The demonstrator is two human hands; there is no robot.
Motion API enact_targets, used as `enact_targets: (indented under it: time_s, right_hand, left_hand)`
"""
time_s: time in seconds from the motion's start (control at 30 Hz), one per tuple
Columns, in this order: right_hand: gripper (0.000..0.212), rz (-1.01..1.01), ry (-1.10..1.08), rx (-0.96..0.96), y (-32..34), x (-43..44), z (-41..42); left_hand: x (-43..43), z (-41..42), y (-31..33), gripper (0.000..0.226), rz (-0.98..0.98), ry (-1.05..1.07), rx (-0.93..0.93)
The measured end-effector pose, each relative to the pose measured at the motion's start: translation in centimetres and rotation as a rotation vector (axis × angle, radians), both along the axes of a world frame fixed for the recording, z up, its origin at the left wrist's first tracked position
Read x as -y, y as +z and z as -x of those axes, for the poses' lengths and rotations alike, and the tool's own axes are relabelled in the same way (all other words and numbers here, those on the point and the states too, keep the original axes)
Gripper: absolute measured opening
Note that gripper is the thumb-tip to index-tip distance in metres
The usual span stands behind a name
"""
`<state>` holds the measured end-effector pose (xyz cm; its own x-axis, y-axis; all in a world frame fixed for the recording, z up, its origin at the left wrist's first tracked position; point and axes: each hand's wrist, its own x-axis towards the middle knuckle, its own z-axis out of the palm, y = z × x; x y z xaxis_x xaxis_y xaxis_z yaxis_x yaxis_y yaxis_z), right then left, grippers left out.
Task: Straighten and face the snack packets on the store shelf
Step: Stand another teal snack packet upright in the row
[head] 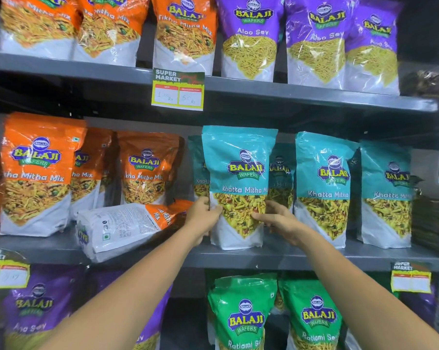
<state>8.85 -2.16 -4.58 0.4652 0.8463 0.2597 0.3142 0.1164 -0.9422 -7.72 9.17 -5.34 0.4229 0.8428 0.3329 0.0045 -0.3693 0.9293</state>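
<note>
Both hands on the teal Khatta Mitha packet (238,185), upright at the middle shelf (314,258) front edge. Left hand (203,213) grips its left side, right hand (276,218) its right side, fingers curled round. Orange packet (127,226) lies toppled just left, back side up.

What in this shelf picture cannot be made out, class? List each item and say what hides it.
- Head view: handwritten prices on the price tag are too faint to read.
- Teal packet behind is mostly covered by the held Khatta Mitha packet.
- Front of the fallen orange packet faces away; only its back shows.
- Left hand and right hand: some fingers are hidden behind the packet.
</note>
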Motion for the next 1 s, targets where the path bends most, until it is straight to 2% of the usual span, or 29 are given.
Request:
enact_targets:
  time_s: [0.1,0.17,0.37,0.5,0.57,0.63,0.67,0.77,0.83,0.9,1.0]
  right_hand:
    - [0.070,-0.005,-0.045,0.007,-0.4,0.0,0.3]
    - [0.070,-0.007,-0.056,-0.024,-0.6,0.0,0.5]
    - [0.063,-0.048,-0.129,0.024,-0.9,0.0,1.0]
    - [0.054,-0.015,-0.192,0.092,-0.8,0.1,1.0]
    - [0.062,0.007,-0.292,0.148,-0.8,0.2,1.2]
    - [0.084,0.035,-0.489,0.271,-0.8,0.2,1.6]
    - [0.085,0.026,-0.573,0.342,-0.8,0.2,2.2]
    - [0.056,-0.025,-0.620,0.536,-1.0,0.4,5.1]
    - [0.044,-0.039,-0.548,0.612,-1.1,-0.2,7.7]
    - [0.037,-0.066,-0.481,0.646,-1.1,-1.1,10.1]
    - [0.040,-0.050,-0.409,0.609,-0.6,-3.0,14.4]
  left_hand:
    - [-0.4,0.0,-1.4,0.056,-0.036,-0.032,0.056]
    - [-0.7,0.0,-1.8,0.064,0.006,-0.067,0.112]
    - [-1.1,0.0,-1.9,0.055,0.079,-0.133,0.140]
    - [-0.7,0.1,-1.5,0.062,-0.033,0.094,0.103]
    - [-0.3,0.6,-1.3,0.052,-0.164,0.213,0.044]
    - [0.1,1.3,-1.1,0.040,-0.247,0.243,-0.023]
    - [0.2,1.9,-1.0,0.035,-0.258,0.238,-0.052]
    - [0.2,4.1,0.2,0.018,-0.295,0.255,-0.122]
    - [-0.3,6.4,1.6,0.002,-0.462,0.366,-0.245]
    - [-1.2,8.7,2.9,0.008,-0.637,0.449,-0.372]
    - [-3.8,12.4,5.0,0.007,-0.723,0.421,-0.605]
